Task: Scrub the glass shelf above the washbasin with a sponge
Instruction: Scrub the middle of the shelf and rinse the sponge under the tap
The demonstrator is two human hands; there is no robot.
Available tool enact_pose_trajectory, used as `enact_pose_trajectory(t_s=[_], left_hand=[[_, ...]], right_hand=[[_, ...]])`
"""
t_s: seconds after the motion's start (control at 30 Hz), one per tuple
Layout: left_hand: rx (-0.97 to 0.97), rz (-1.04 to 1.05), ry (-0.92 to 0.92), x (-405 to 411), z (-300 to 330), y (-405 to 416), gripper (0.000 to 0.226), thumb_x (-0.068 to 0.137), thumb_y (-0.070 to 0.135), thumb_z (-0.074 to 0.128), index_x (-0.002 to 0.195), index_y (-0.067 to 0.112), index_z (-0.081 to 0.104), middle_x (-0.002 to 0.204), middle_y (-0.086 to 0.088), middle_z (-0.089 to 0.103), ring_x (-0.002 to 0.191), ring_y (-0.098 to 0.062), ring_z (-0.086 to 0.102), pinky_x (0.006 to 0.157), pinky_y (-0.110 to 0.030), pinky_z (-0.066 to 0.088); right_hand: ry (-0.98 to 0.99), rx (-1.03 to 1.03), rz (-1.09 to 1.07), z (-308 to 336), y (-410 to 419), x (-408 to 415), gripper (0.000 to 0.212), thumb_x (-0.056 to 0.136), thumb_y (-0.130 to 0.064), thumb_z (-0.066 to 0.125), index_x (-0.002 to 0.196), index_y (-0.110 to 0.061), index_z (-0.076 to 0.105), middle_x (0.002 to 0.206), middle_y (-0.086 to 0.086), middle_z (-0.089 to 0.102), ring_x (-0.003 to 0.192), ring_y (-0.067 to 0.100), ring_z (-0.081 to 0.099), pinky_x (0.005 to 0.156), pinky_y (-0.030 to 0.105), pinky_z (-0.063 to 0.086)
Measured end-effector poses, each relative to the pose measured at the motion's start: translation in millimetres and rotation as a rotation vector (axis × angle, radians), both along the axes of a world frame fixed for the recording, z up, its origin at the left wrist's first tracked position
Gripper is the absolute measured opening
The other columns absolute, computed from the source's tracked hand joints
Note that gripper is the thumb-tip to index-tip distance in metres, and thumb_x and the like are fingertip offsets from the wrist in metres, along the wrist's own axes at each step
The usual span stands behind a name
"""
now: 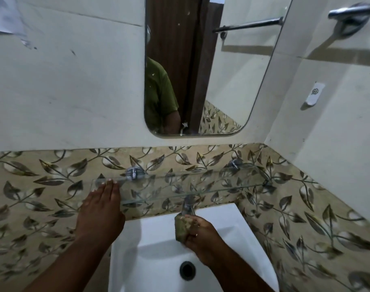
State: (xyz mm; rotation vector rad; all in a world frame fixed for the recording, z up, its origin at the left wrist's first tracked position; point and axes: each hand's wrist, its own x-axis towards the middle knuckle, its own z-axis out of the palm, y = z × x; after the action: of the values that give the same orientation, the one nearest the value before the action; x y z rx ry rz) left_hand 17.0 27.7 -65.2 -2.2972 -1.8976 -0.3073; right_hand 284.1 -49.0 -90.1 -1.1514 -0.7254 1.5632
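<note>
A clear glass shelf (211, 182) runs along the leaf-patterned tiles above the white washbasin (154, 245), held by two chrome brackets (134, 173). My left hand (102, 207) lies flat with its fingers together, fingertips resting on the shelf's left end. My right hand (201, 234) is below the shelf, over the basin, and grips a worn greenish-brown sponge (181, 227) just under the chrome tap (188, 204). The sponge is apart from the glass.
A mirror (201, 66) hangs above the shelf and reflects a person in a green shirt and a brown door. A chrome towel bar (352, 11) sits at the upper right. The side wall closes in on the right. The basin drain (187, 270) lies near the bottom.
</note>
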Motion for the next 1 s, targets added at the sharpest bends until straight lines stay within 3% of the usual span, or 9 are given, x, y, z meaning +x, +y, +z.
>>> enact_pose_trajectory(t_s=[0.07,0.13,0.27,0.37,0.53,0.67,0.77,0.87,1.0], left_hand=[[0.005,-0.011,-0.003,-0.4,-0.7,-0.3,0.094,0.056,0.027,0.076,0.140,-0.001,0.045,0.144,-0.022,0.048,0.131,-0.035,0.048,0.107,-0.049,0.037],[0.008,-0.017,0.004,-0.4,0.6,-1.2,0.094,0.053,0.025,0.077,0.138,-0.002,0.046,0.142,-0.022,0.050,0.129,-0.036,0.050,0.106,-0.049,0.038],[0.012,-0.007,0.009,0.7,3.1,-2.5,0.094,0.055,0.026,0.076,0.140,0.000,0.045,0.144,-0.020,0.049,0.131,-0.033,0.049,0.108,-0.047,0.037],[0.006,0.009,0.015,-0.8,2.6,-3.1,0.094,0.057,0.028,0.075,0.142,0.001,0.043,0.146,-0.019,0.047,0.133,-0.032,0.047,0.108,-0.046,0.036],[-0.005,0.015,0.018,0.0,4.6,-3.8,0.093,0.057,0.027,0.073,0.142,0.003,0.043,0.146,-0.018,0.048,0.131,-0.031,0.049,0.108,-0.045,0.037],[-0.008,0.020,0.011,-0.8,4.5,-3.8,0.091,0.061,0.027,0.071,0.144,0.004,0.040,0.148,-0.017,0.044,0.134,-0.030,0.046,0.111,-0.044,0.033],[-0.004,0.033,0.009,0.8,4.3,-5.6,0.091,0.059,0.026,0.073,0.142,0.003,0.043,0.147,-0.017,0.047,0.133,-0.030,0.048,0.110,-0.044,0.033],[0.003,0.034,0.010,2.4,4.6,-6.0,0.091,0.055,0.024,0.074,0.139,0.002,0.047,0.143,-0.018,0.050,0.129,-0.031,0.051,0.107,-0.045,0.036],[-0.003,0.018,0.025,-0.3,4.5,-4.8,0.090,0.055,0.022,0.073,0.138,0.001,0.048,0.143,-0.020,0.050,0.128,-0.033,0.052,0.106,-0.046,0.036]], right_hand=[[0.418,-0.149,-0.175,-4.3,18.3,2.3,0.017,0.086,0.006,0.050,0.088,0.015,0.064,0.080,0.020,0.061,0.080,0.032,0.052,0.073,0.038,0.051],[0.686,-0.251,-0.339,-2.7,40.4,7.3,0.018,0.094,-0.003,0.051,0.095,0.009,0.064,0.085,0.026,0.069,0.089,0.037,0.060,0.069,0.045,0.060],[0.846,-0.189,-0.447,16.5,75.3,13.7,0.025,0.101,-0.011,0.040,0.099,0.004,0.060,0.078,0.025,0.072,0.081,0.037,0.067,0.058,0.046,0.060],[0.943,-0.171,-0.433,22.5,81.7,13.6,0.033,0.104,-0.011,0.033,0.100,0.008,0.059,0.083,0.029,0.071,0.090,0.039,0.061,0.059,0.052,0.058],[0.975,-0.121,-0.480,9.4,66.4,27.7,0.014,0.092,-0.006,0.049,0.098,0.000,0.060,0.086,0.025,0.068,0.088,0.033,0.060,0.070,0.044,0.054],[0.997,-0.059,-0.554,4.9,64.7,51.9,0.020,0.082,-0.006,0.053,0.099,-0.005,0.062,0.087,0.020,0.069,0.089,0.029,0.061,0.078,0.041,0.048],[1.038,-0.062,-0.574,11.2,76.6,52.5,0.021,0.096,-0.007,0.044,0.105,-0.002,0.062,0.098,0.021,0.066,0.090,0.031,0.062,0.067,0.040,0.056],[1.038,-0.057,-0.537,11.1,88.3,37.8,0.025,0.084,0.000,0.047,0.104,-0.001,0.061,0.100,0.019,0.064,0.087,0.030,0.062,0.051,0.038,0.058],[1.084,-0.108,-0.504,2.1,84.7,33.1,0.020,0.098,-0.005,0.041,0.099,0.002,0.060,0.096,0.022,0.063,0.083,0.029,0.058,0.056,0.036,0.055]])
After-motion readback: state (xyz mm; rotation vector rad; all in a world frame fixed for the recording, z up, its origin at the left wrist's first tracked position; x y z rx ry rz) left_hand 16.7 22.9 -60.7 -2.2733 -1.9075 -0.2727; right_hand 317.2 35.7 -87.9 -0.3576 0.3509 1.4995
